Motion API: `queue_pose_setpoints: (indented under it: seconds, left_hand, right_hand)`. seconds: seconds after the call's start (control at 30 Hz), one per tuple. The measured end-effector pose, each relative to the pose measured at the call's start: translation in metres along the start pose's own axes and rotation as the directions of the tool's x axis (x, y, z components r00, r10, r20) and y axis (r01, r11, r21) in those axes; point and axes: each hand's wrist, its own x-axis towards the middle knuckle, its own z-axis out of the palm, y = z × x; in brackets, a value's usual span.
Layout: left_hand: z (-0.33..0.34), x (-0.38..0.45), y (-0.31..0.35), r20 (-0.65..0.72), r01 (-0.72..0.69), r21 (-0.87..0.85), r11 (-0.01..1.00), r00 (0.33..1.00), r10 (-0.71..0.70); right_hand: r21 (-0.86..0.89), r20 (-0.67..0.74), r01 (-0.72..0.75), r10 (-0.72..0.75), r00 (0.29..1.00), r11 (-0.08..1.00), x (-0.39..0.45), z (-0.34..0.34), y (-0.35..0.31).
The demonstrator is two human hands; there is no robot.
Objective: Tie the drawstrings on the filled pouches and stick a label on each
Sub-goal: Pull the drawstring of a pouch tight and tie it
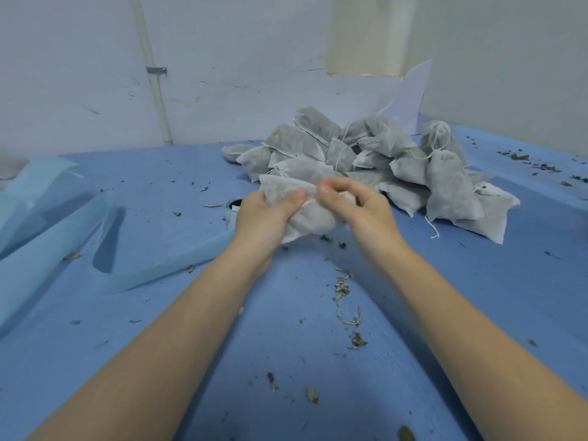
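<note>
The blue surface (159,313) filled most of what I could see from where I stood, littered with dry leaf crumbs (345,291). Across its left side trailed a long, pale blue backing strip (95,246), looping back toward a label roll (234,206) that sat just beside the person's left wrist, mostly hidden behind it.

Toward the far right lay the pile of pouches (366,157), grey with their filling and heaped against one another. Some at the right end looked cinched at the neck, with thin white strings hanging loose; most of the others lay flat, and I could not tell whether they were tied.

In front of the pile, lifted a little off the surface, was the pouch in work (305,218). The left hand (270,214) was closed around its left side, thumb pressed on top of the fabric. The right hand (353,202) had its fingers curled in, the thumb and forefinger pinched together at the pouch's mouth, close to the left thumb. The drawstring itself was too fine and blurred to make out between them.

I judged this to be the tying step. Next the strings would need pulling snug and knotting, then a label would have to be peeled from the roll and pressed on.
</note>
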Motion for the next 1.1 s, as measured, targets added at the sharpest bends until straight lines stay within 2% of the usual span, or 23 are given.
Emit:
queue_pose_setpoints:
  seconds: [0.07, 0.1, 0.13, 0.17, 0.2, 0.23, 0.27, 0.3, 0.4, 0.53, 0.7, 0.87, 0.97, 1.1]
  left_hand:
    - [-0.009, 0.008, 0.007, -0.098, -0.03, -0.015, 0.999, 0.995, 0.029]
    - [-0.015, 0.013, 0.01, -0.154, -0.048, -0.028, 0.998, 0.987, 0.043]
    - [-0.022, 0.017, 0.013, -0.215, -0.063, -0.027, 0.998, 0.975, 0.056]
    - [-0.03, 0.021, 0.016, -0.275, -0.075, -0.015, 0.997, 0.959, 0.068]
    - [-0.038, 0.024, 0.018, -0.33, -0.082, -0.006, 0.997, 0.941, 0.075]
    - [-0.045, 0.028, 0.018, -0.379, -0.086, -0.004, 0.996, 0.922, 0.078]
    - [-0.051, 0.031, 0.018, -0.421, -0.091, -0.006, 0.996, 0.904, 0.08]
    - [-0.055, 0.033, 0.018, -0.454, -0.097, -0.007, 0.995, 0.887, 0.083]
    - [-0.063, 0.039, 0.016, -0.523, -0.084, 0.023, 0.996, 0.848, 0.083]
    - [-0.063, 0.042, 0.013, -0.525, -0.046, 0.066, 0.997, 0.848, 0.074]
    - [-0.059, 0.042, 0.008, -0.491, -0.042, 0.193, 0.98, 0.861, 0.134]
    - [-0.059, 0.042, 0.005, -0.485, -0.025, 0.274, 0.961, 0.86, 0.161]
    - [-0.06, 0.043, 0.005, -0.488, 0.001, 0.293, 0.956, 0.86, 0.149]
    - [-0.059, 0.044, 0.005, -0.482, 0.02, 0.314, 0.949, 0.865, 0.142]
  right_hand:
    - [0.265, 0.02, -0.154, 0.154, 0.988, 0.952, 0.009, 0.01, -0.002]
    - [0.357, 0.043, -0.216, 0.215, 0.976, 0.909, 0.014, 0.015, -0.001]
    - [0.377, 0.067, -0.263, 0.257, 0.964, 0.888, 0.017, 0.02, 0.001]
    - [0.283, 0.085, -0.286, 0.273, 0.958, 0.916, 0.018, 0.026, 0.006]
    - [0.076, 0.113, -0.273, 0.264, 0.958, 0.959, 0.019, 0.03, 0.012]
    - [-0.175, 0.166, -0.204, 0.233, 0.958, 0.963, 0.019, 0.034, 0.018]
    - [-0.366, 0.231, -0.119, 0.214, 0.949, 0.923, 0.02, 0.04, 0.023]
    - [-0.473, 0.282, -0.053, 0.208, 0.937, 0.88, 0.021, 0.044, 0.028]
    - [-0.502, 0.341, 0.011, 0.186, 0.921, 0.865, 0.029, 0.058, 0.03]
    - [-0.523, 0.356, 0.052, 0.162, 0.92, 0.851, 0.038, 0.071, 0.033]
    - [-0.494, 0.375, 0.12, 0.087, 0.923, 0.861, 0.041, 0.089, 0.031]
    - [-0.489, 0.264, 0.077, 0.064, 0.962, 0.869, 0.037, 0.101, 0.036]
    - [-0.464, 0.268, 0.064, 0.071, 0.961, 0.884, 0.033, 0.097, 0.035]
    - [-0.405, 0.315, -0.056, 0.197, 0.929, 0.913, 0.025, 0.074, 0.032]
